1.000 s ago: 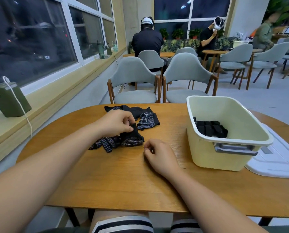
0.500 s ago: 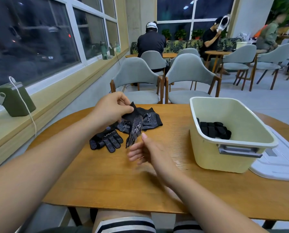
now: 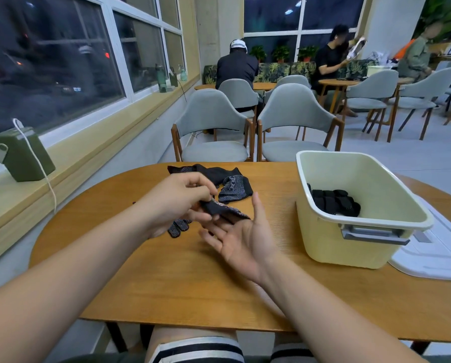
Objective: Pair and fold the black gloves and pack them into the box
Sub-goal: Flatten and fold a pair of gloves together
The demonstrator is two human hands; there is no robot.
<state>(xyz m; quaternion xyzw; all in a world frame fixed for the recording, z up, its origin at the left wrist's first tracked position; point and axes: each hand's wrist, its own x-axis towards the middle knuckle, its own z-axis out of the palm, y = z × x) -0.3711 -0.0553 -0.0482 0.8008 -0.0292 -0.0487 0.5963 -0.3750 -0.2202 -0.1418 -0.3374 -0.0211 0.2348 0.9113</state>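
Looking at it biggest first: the wooden counter (image 3: 166, 284) carried everything. The cream box (image 3: 363, 247) sat at 3 o'clock from the hands with one folded pair (image 3: 334, 203) already lying in its bottom. Its white lid (image 3: 434, 258) lay flat on the box's far side at 4 o'clock. The loose gloves (image 3: 235, 184) were heaped at 12 o'clock.

The left hand (image 3: 177, 197) had its grip pinched on one black glove (image 3: 220, 209), lifted off the wood. The right hand (image 3: 242, 237) was palm up right under it, grip wide, holding nothing.

What could go wrong, imo:
- That pinch only had a bit of limp fabric, so the glove could've slid out or sagged crooked before the right hand closed, and the fold would come out lopsided.
- The loose heap was a tangle, so grabbing a mate could've dragged the others along.
- Dotted glove fingers (image 3: 178, 227) poked out below the left hand. I couldn't tell if they were the same glove or its partner, so a mismatch was possible.

Room-wise:
- There was plenty of bare wood from 5 to 7 o'clock for folding.
- The heap sat near the far edge at 12, so a shove could've tipped a glove off.
- The box's tall rim at 3 meant lifting over, not sliding in.
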